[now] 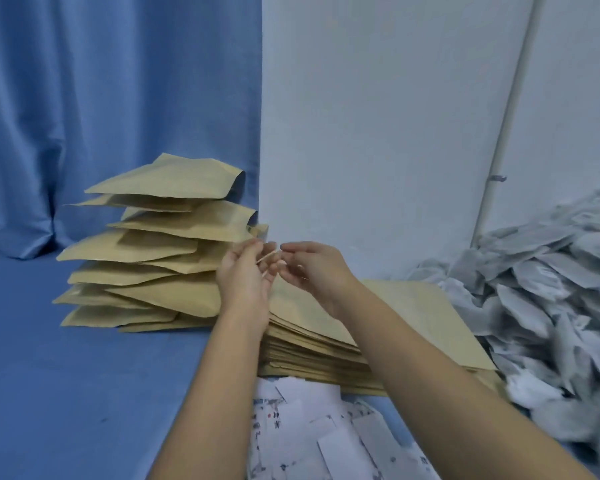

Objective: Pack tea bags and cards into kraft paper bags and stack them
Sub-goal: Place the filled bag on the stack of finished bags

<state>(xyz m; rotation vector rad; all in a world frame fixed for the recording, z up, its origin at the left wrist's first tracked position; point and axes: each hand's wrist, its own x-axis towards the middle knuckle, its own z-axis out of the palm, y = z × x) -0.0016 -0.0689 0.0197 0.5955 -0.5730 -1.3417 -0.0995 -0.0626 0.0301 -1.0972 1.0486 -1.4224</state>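
Both hands are up over a flat stack of empty kraft paper bags (pixel 426 303) lying on the blue cloth-covered tabletop (pixel 66 375). Left hand (pixel 245 277) & right hand (pixel 314 268) nearly touch. Each grip is closed in a pinch on a thin tan band (pixel 268 257) stretched btwn them. A tall, uneven pile of filled kraft bags (pixel 146 247) sits left of the hands, in front of a blue curtain (pixel 101 98). A heap of grey-white tea bags (pixel 551 289) is at right by the white wall (pixel 378 116). Loose white printed cards (pixel 309 434) lie at the near edge, under the forearms.
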